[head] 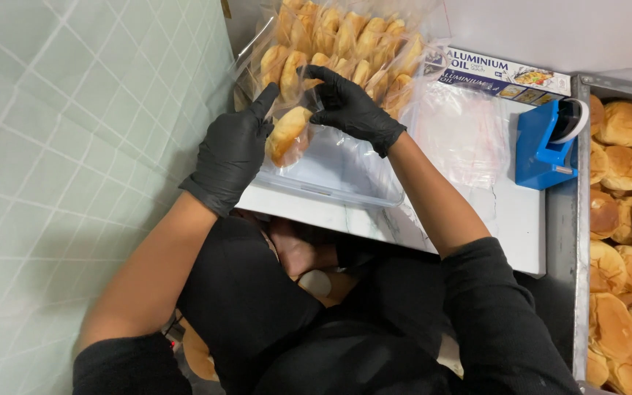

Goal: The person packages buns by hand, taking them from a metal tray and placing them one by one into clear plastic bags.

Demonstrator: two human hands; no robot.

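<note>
Left hand (232, 150) w/ fingers curled round a bun (287, 134); right hand (349, 102) just above, fingers pinching the plastic bag (345, 36) of buns.

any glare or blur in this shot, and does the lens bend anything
Head view: light is even and soft, with pale glare streaks on the clear plastic bag and on the clear tray. The left hand, right hand and the bun between them are sharp. The wide lens bows the green tiled wall. The buns at the right edge look slightly stretched.
</note>
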